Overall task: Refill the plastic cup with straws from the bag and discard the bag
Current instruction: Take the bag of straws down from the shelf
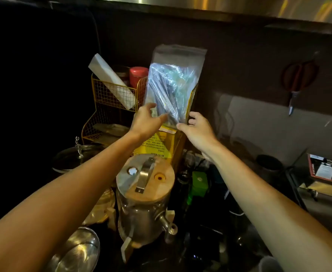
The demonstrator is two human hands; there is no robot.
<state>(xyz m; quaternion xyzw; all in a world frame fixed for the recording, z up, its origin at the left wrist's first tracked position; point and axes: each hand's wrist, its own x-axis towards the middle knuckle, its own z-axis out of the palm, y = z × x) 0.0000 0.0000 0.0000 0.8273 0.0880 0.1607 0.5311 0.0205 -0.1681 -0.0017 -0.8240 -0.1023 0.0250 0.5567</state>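
Observation:
A clear plastic bag (171, 85) holding wrapped dark straws stands upright in the air, in front of the yellow wire rack. My left hand (147, 120) pinches its lower left corner between thumb and fingers. My right hand (197, 128) grips the lower right corner. The bag's top flap looks closed. A translucent cup rim (269, 264) shows at the bottom right edge; I cannot tell whether it is the straw cup.
A yellow wire rack (110, 95) holds a white packet (110, 79) and a red-lidded jar (138, 74). Below stand a yellow box (159, 144), a metal dispenser with a wooden lid (145, 183), a steel bowl (78, 252), a glass lid (73, 156), and dark bottles. Scissors (298, 79) hang on the wall.

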